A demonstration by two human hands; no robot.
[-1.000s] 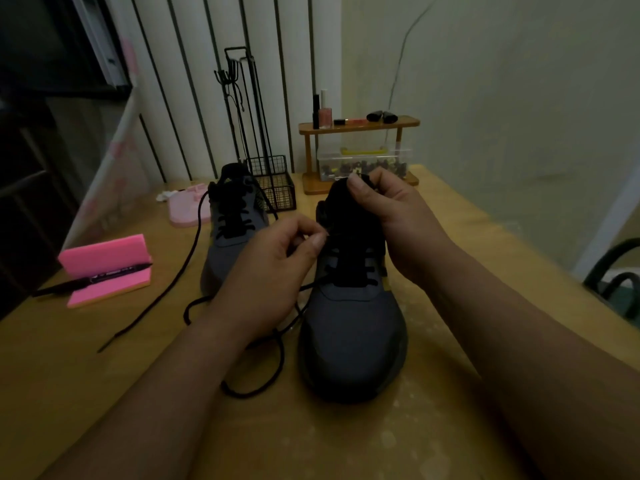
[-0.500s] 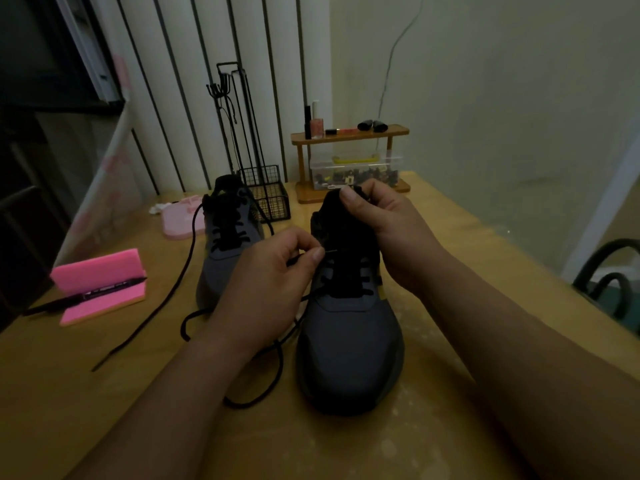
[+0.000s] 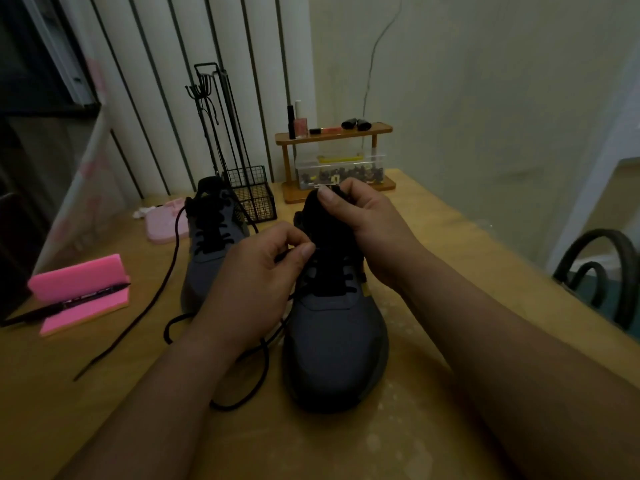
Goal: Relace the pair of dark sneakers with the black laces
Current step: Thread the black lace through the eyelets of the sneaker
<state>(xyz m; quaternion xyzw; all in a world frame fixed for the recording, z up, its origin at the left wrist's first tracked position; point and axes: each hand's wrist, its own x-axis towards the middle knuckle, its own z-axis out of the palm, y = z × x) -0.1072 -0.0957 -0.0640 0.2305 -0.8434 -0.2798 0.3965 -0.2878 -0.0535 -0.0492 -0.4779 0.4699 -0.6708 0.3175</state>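
Two dark grey sneakers stand on the wooden table, toes toward me. The near sneaker (image 3: 334,344) is in the middle; my right hand (image 3: 367,230) pinches its black tongue at the top. My left hand (image 3: 256,289) pinches the black lace (image 3: 242,393) at the shoe's left eyelets, and the lace's slack loops on the table under my wrist. The far sneaker (image 3: 211,254) sits behind to the left, laced partway, with a long loose lace end (image 3: 145,313) trailing toward the front left.
A pink foam block with a black pen (image 3: 78,292) lies at the left. Behind the shoes stand a black wire basket (image 3: 254,199), a pink dish (image 3: 166,223) and a small wooden shelf (image 3: 336,133) over a clear box. A dark chair back (image 3: 599,271) is at the right.
The view has tilted slightly, so everything sits lower in frame. Both hands keep their grips; the left thumb and finger have shifted a little along the lace at the eyelets.
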